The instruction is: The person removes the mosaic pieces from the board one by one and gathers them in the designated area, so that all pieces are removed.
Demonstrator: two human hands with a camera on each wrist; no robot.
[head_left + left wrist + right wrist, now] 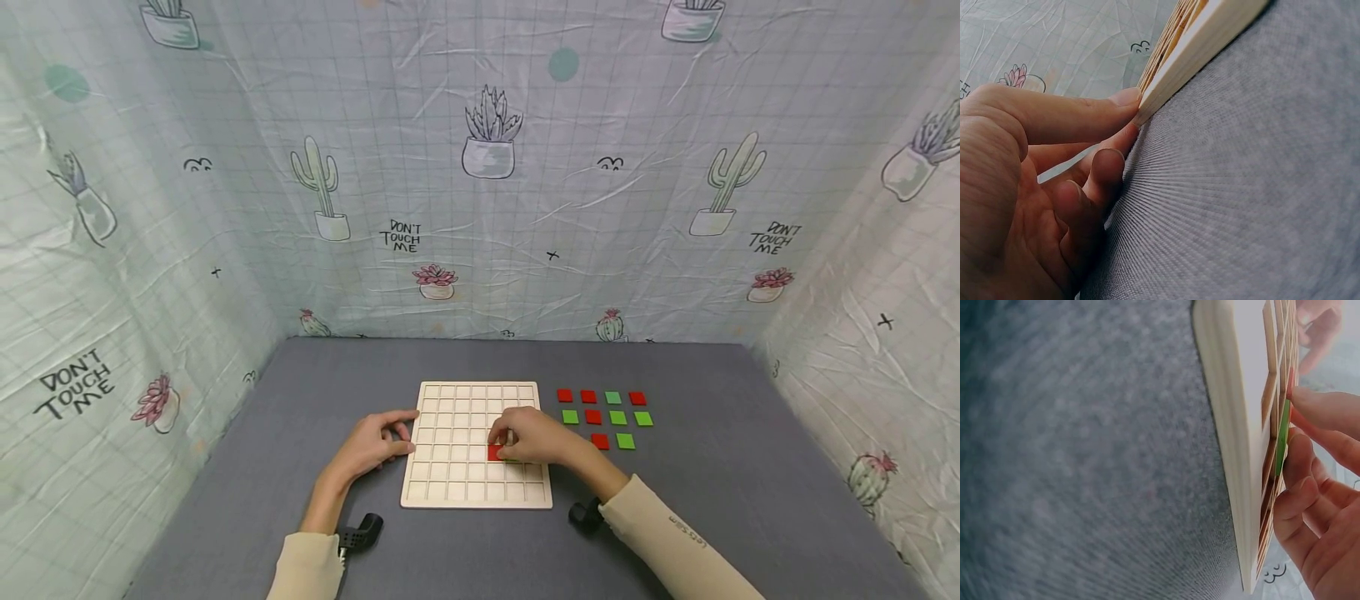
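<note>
A pale wooden grid board (450,492) lies on the grey table. At its left edge my left hand (367,446) steadies it, index fingertip and thumb touching the rim while the other fingers bend loosely; the left wrist view has the thumb (1079,115) against the board's side (1191,56). Over the board's right half, my right hand (532,437) pinches a red square tile (493,452) between thumb and fingertips, down at the grid. Beside it a green tile (1282,437) sits on the grid, mostly hidden by the hand in the head view.
Right of the board, loose red and green square tiles lie in rows, among them a red tile (592,417) and a green tile (626,441). A patterned cloth (525,208) hangs behind the grey table (337,375) and along both sides.
</note>
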